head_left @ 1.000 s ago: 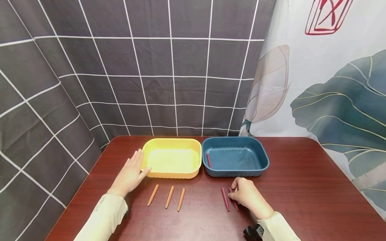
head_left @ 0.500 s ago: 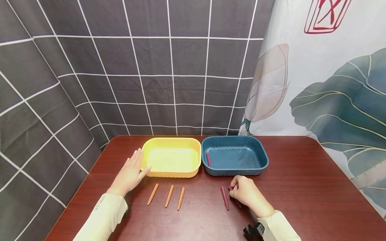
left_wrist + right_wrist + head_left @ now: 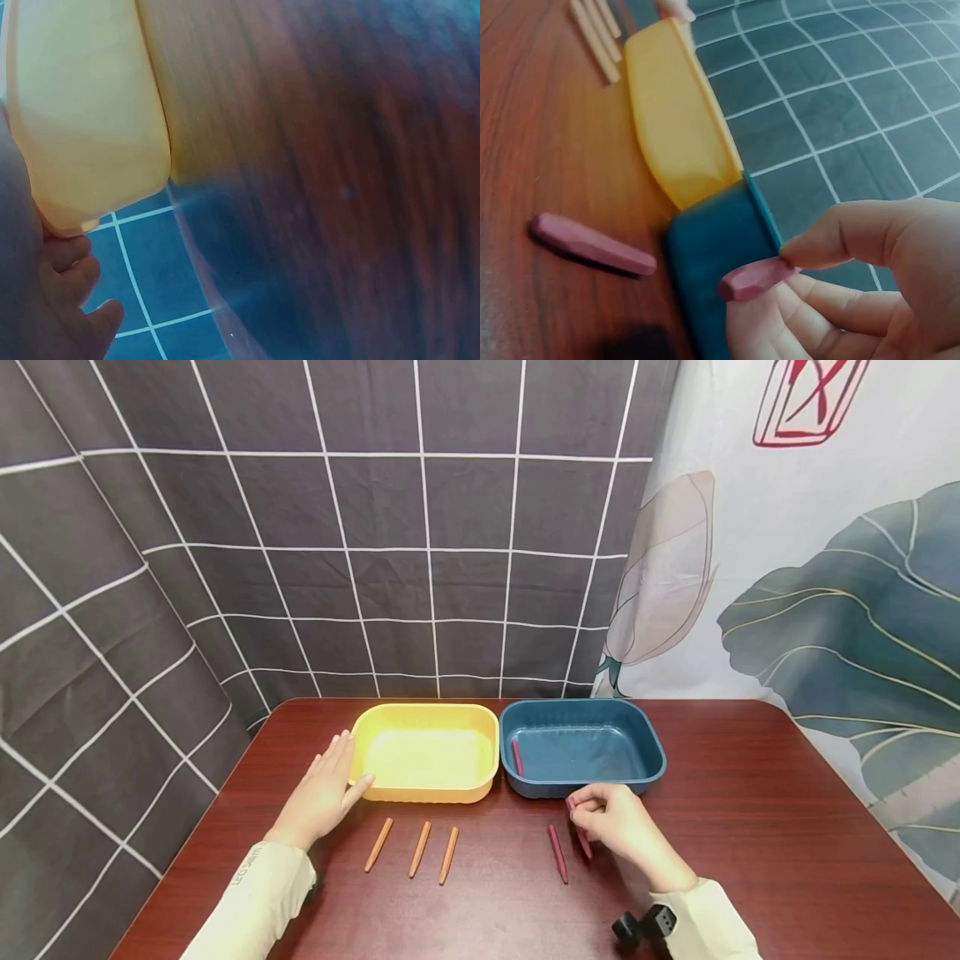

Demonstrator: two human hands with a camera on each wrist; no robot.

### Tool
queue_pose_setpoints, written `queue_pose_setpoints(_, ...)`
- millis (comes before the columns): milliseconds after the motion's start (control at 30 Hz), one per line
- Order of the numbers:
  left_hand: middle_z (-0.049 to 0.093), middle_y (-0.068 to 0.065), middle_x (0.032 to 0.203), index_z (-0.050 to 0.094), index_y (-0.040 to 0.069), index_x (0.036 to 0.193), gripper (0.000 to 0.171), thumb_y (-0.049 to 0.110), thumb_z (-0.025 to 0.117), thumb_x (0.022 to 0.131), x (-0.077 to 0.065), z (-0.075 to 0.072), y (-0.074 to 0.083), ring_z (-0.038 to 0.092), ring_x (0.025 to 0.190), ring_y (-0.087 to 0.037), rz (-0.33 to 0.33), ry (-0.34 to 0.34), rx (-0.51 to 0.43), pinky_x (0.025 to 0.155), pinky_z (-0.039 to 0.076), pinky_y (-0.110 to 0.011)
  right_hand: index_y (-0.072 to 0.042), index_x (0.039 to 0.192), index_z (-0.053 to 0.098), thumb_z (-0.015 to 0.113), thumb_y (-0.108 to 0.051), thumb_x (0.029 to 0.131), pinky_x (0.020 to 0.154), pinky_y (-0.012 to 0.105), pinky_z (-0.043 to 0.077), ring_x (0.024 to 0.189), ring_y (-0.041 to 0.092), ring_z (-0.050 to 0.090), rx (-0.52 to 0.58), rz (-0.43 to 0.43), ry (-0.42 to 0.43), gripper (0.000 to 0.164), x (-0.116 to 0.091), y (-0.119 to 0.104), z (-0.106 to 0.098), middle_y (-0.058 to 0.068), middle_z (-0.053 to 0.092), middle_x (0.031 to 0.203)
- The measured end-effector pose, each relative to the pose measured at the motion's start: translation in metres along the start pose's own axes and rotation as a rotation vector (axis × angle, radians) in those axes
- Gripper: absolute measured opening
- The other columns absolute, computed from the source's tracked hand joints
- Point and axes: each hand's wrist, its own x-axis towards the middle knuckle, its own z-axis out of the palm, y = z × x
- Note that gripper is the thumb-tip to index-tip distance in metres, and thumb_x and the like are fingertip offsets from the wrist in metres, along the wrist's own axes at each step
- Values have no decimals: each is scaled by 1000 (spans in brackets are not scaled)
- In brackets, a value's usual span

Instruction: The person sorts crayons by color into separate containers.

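One slim, faceted maroon-pink stick [image 3: 754, 280] in the right grip [image 3: 618, 821], left grip [image 3: 318, 797] wide.

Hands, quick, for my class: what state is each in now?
Left hand: open, against the yellow tray.
Right hand: closed, holding a dark red stick.

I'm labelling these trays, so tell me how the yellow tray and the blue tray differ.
Colour: the yellow tray is bright yellow, the blue tray dark blue.
Contents: the blue tray holds one dark-red stick; the yellow tray shows none.
Place: the yellow tray stands left, beyond three orange sticks; the blue tray stands right.
Both are shallow, round-cornered and on the table.
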Motion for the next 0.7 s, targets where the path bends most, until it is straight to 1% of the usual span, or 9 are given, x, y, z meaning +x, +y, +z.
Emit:
queue_pose_setpoints(100, 23, -29, 162, 23, -13, 154, 81, 42, 54, 104, 0, 0, -1, 20, 151, -45, -1, 1, 0, 120, 20, -60, 12, 104, 69, 65, 2, 87, 64, 32, 62, 68, 15, 64, 90, -10, -30, 20, 1, -3, -4, 14, 71, 86)
queue_pose_setpoints(200, 23, -29, 162, 23, -13, 155, 81, 42, 53, 104, 0, 1, -1, 20, 151, -44, 0, 2, -4, 121, 19, -60, 14, 108, 68, 65, 1, 89, 67, 33, 62, 71, 16, 66, 152, -18, -29, 23, 3, -8, -9, 17, 72, 91)
queue_pose_setpoints(333, 23, -29, 162, 23, -13, 155, 81, 43, 53, 104, 1, 2, -2, 20, 151, -44, 5, 2, -5, 121, 19, -60, 13, 113, 66, 64, -1, 92, 72, 35, 62, 74, 19, 68, 189, -29, -23, 25, 8, -16, -13, 18, 72, 91)
queue_pose_setpoints(433, 23, -29, 162, 23, -13, 155, 81, 43, 53, 104, 1, 2, -2, 20, 151, -44, 6, 5, -3, 120, 19, -60, 12, 115, 66, 63, -2, 93, 74, 35, 62, 75, 20, 69, 191, -48, -36, 26, 15, -21, -16, 19, 72, 93)
queue_pose_setpoints(567, 24, -29, 162, 23, -13, 154, 81, 42, 54, 104, 1, 2, -2, 21, 151, -44, 8, 11, -7, 120, 20, -60, 13, 116, 64, 61, -1, 95, 75, 33, 62, 78, 23, 72, 242, -68, -51, 26, 27, -25, -20, 20, 71, 93)
queue_pose_setpoints(667, 25, -29, 161, 23, -13, 154, 81, 42, 54, 104, 1, 2, -3, 21, 151, -45, 11, 13, -8, 120, 20, -60, 16, 118, 62, 60, -1, 96, 77, 32, 62, 80, 24, 73, 285, -73, -50, 27, 38, -27, -24, 19, 71, 93)
queue_pose_setpoints(700, 25, -29, 161, 23, -13, 154, 81, 42, 54, 104, 1, 2, -3, 21, 151, -45, 12, 12, -8, 120, 20, -60, 16, 118, 61, 60, -1, 97, 77, 32, 62, 80, 23, 73, 289, -73, -46, 28, 42, -28, -25, 19, 71, 93)
